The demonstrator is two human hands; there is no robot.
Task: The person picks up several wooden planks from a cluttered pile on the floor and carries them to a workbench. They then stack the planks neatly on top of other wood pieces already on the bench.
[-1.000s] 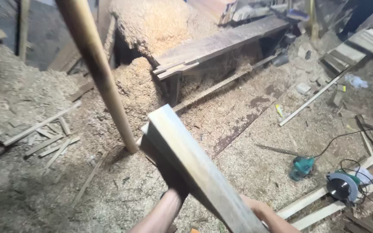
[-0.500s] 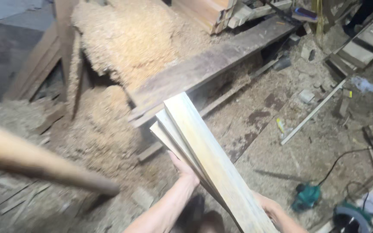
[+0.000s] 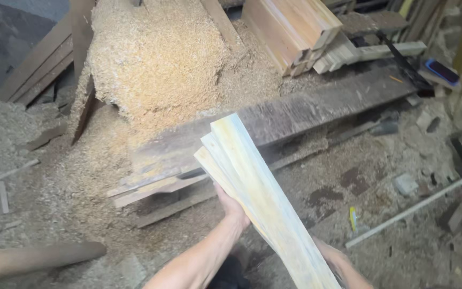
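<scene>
Head view: a bundle of pale wooden boards [image 3: 258, 198] runs from frame centre to the lower right edge. The left hand [image 3: 232, 207] is closed on the bundle's left side, under the boards. The right hand [image 3: 333, 258] sits beneath the lower end; its grip cannot be determined. A sawdust heap [image 3: 161, 64] fills the upper left, behind a dark plank [image 3: 306, 115].
</scene>
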